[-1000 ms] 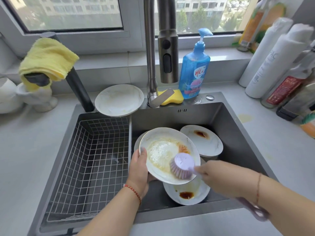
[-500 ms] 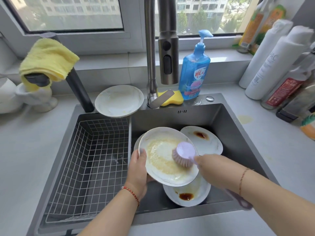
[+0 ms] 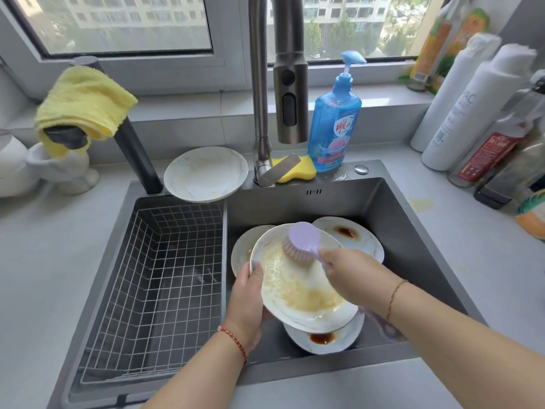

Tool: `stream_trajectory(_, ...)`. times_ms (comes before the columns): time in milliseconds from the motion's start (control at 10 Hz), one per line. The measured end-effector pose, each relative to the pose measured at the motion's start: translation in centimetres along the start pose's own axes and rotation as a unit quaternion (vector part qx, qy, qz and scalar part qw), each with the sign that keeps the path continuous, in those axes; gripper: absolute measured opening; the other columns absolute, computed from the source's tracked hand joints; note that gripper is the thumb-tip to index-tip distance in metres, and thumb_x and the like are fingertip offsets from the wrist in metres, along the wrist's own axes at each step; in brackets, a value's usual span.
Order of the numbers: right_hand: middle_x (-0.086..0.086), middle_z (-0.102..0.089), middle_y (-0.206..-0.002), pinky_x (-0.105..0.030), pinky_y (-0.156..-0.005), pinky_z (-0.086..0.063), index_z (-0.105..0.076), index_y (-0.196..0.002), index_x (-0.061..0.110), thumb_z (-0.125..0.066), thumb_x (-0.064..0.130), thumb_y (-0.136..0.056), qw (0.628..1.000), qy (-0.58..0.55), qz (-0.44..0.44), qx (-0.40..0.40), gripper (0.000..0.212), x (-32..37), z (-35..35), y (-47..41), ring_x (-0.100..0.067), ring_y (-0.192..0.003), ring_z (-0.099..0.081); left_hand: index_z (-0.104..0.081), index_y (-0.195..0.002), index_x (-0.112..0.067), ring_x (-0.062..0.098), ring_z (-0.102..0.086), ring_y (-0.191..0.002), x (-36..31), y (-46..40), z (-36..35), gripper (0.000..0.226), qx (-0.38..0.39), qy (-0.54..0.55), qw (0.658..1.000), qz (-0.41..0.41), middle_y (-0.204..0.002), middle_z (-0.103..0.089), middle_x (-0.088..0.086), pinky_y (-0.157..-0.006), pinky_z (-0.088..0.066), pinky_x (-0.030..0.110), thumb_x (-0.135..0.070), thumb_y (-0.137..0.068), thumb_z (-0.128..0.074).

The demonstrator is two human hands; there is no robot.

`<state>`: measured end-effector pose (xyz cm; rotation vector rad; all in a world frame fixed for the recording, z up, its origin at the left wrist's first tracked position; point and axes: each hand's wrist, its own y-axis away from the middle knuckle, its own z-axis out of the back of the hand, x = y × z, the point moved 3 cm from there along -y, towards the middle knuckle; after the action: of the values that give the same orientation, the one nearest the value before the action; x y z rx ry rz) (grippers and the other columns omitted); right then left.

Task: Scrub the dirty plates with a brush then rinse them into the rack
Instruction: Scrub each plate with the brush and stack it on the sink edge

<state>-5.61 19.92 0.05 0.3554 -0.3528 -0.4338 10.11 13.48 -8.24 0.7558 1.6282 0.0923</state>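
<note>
My left hand [image 3: 246, 302] grips the left rim of a white plate [image 3: 295, 293] smeared with brownish suds, held tilted over the sink [image 3: 398, 231]. My right hand [image 3: 351, 270] holds a lilac brush [image 3: 302, 242] whose bristles press on the plate's upper edge. Under it lie three more dirty plates: one at the back right [image 3: 359, 237] with a dark sauce spot, one in front [image 3: 327, 339] with sauce, one behind to the left [image 3: 243, 252]. The white wire rack [image 3: 153, 278] fills the sink's left half and holds nothing.
Another soiled plate [image 3: 206, 174] rests on the sink's back ledge. The tap [image 3: 289, 84] hangs above the basin, not running. A blue soap bottle [image 3: 334, 122] and yellow sponge [image 3: 295, 171] stand behind it. Bottles [image 3: 472, 107] crowd the right counter. A yellow cloth [image 3: 82, 101] hangs at left.
The brush has moved from the plate's lower right up to its top edge. The sauce is now spread into brown suds across the plate. My left hand still holds the plate.
</note>
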Motion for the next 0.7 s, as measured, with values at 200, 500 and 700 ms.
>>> stream_trajectory(200,-0.009,-0.064,-0.107,-0.031,-0.079,-0.048,-0.056,-0.124,0.012,-0.034,0.02,-0.101,0.986,0.109,0.009,0.122,0.033,-2.9,-0.4,3.8,-0.025,-0.096,-0.062,-0.061,-0.111,-0.018,0.028,-0.068,-0.106,-1.1,-0.4,0.4,0.033,-0.022,-0.016,0.999,-0.037,-0.112,-0.071,0.008,-0.088,-0.058,0.048,-0.043,-0.103,-0.041)
stream_trajectory(500,0.007,-0.05,-0.071,-0.014,-0.042,-0.034,-0.054,-0.13,0.027,-0.032,0.026,-0.102,0.991,-0.109,0.03,0.073,0.035,2.4,0.2,3.2,-0.005,-0.052,-0.043,-0.06,-0.106,-0.015,0.031,-0.063,-0.108,-0.1,0.2,-0.2,0.041,0.003,-0.019,0.999,-0.041,-0.116,-0.066,0.02,-0.101,-0.045,0.056,-0.053,-0.099,-0.045)
stream_trajectory(700,-0.012,-0.061,-0.114,-0.033,-0.078,-0.049,-0.051,-0.127,0.005,-0.04,0.017,-0.098,0.998,0.027,-0.062,0.01,0.033,-1.2,1.7,2.6,-0.028,-0.101,-0.061,-0.06,-0.108,-0.019,0.03,-0.065,-0.111,-0.7,0.5,0.1,0.032,-0.008,-0.013,0.999,-0.045,-0.114,-0.07,0.01,-0.097,-0.053,0.052,-0.041,-0.105,-0.038)
